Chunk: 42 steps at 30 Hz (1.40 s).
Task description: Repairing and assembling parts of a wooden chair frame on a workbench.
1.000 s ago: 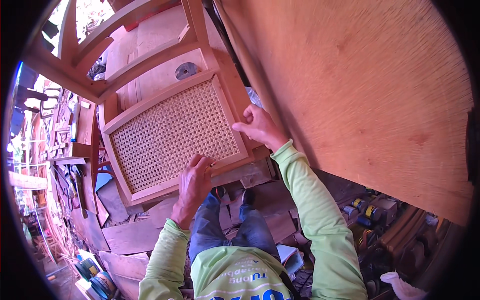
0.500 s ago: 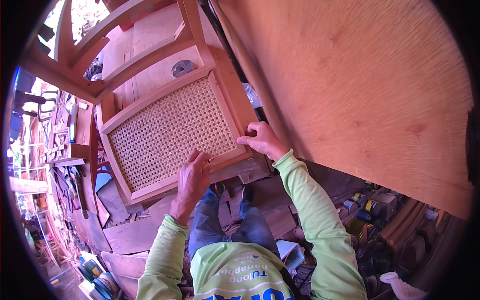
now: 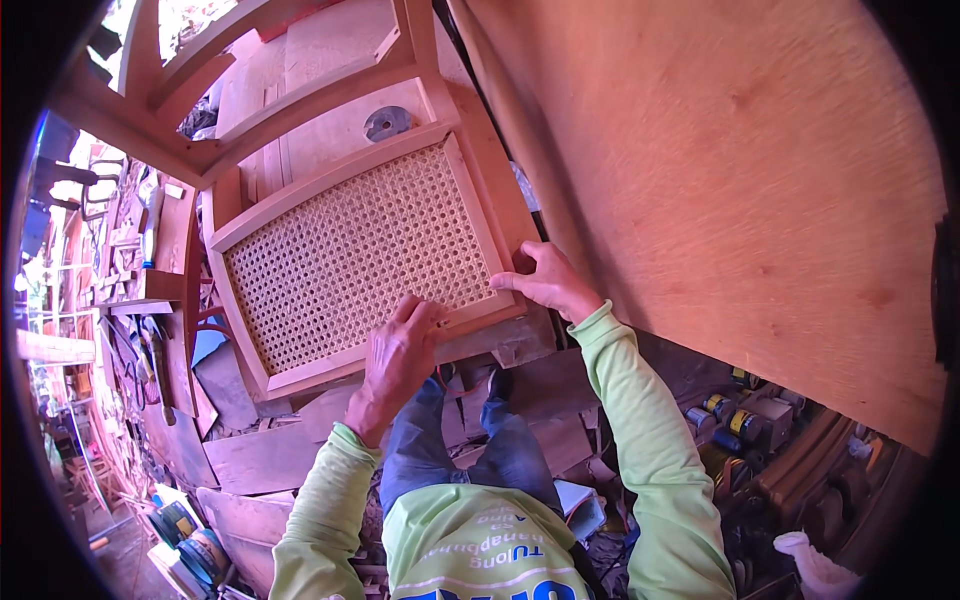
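Observation:
A wooden chair frame [image 3: 465, 195] lies before me, with a woven cane panel [image 3: 350, 250] set inside its light wooden border. My left hand [image 3: 398, 352] is at the border's near rail, right of its middle. Its fingers are drawn together in a pinch; whatever is between them is too small to make out. At the near right corner is my right hand [image 3: 556, 284], its thumb tip on the border and its index finger bent toward the thumb. The other fingers curl in, and I cannot see what they hold, if anything.
A large plywood sheet [image 3: 720, 180] fills the right side. On the boards beyond the cane panel lies a grey disc [image 3: 387, 123]. Tools [image 3: 153, 350] hang at the left. Several cans [image 3: 742, 422] and clutter stand below the plywood; spools [image 3: 200, 550] sit at lower left.
The view has shifted a little, so the chair and both hands appear farther right. Both hands stay at the near side of the cane panel, the left still pinched.

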Tool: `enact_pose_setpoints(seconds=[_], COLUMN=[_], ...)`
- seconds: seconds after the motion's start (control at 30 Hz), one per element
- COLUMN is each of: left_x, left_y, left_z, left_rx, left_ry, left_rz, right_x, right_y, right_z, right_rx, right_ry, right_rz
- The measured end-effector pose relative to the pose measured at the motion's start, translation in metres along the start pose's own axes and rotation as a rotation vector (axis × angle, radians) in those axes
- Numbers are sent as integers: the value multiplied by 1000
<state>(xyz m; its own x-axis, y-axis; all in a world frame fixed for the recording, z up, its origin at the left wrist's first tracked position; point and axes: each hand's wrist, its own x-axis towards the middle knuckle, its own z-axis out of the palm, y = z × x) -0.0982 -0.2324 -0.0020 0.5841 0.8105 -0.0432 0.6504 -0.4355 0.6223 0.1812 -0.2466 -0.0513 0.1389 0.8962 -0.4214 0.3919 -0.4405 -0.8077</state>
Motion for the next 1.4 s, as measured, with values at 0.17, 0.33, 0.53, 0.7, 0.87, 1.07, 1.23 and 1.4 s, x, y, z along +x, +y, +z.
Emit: enact_pose_setpoints(seconds=[0.17, 0.33, 0.53, 0.7, 0.87, 1.07, 1.23, 1.4], left_x=[2, 5, 11, 14, 13, 12, 10, 12], left_y=[-3, -6, -3, -7, -4, -11, -17, -14], left_z=[-1, -3, -10, -13, -14, -11, -12, -12], left_rx=[-32, -33, -15, -29, 16, -11, 42, 59], left_ry=[19, -20, -55, -63, -73, -78, -62, -66], left_rz=[26, 39, 37, 99, 136, 159, 213, 258], right_x=[1, 2, 3, -2, -2, -10, -25, -31], right_y=[2, 10, 14, 9, 16, 10, 4, 17], right_z=[-2, -1, -2, 1, 2, 15, 15, 9], right_rx=[35, 51, -55, -92, -29, 84, 52, 347], right_ry=[-2, 18, 37, 73, 104, 168, 212, 110], right_rz=[-54, -62, -45, -68, -143, -103, -87, 133])
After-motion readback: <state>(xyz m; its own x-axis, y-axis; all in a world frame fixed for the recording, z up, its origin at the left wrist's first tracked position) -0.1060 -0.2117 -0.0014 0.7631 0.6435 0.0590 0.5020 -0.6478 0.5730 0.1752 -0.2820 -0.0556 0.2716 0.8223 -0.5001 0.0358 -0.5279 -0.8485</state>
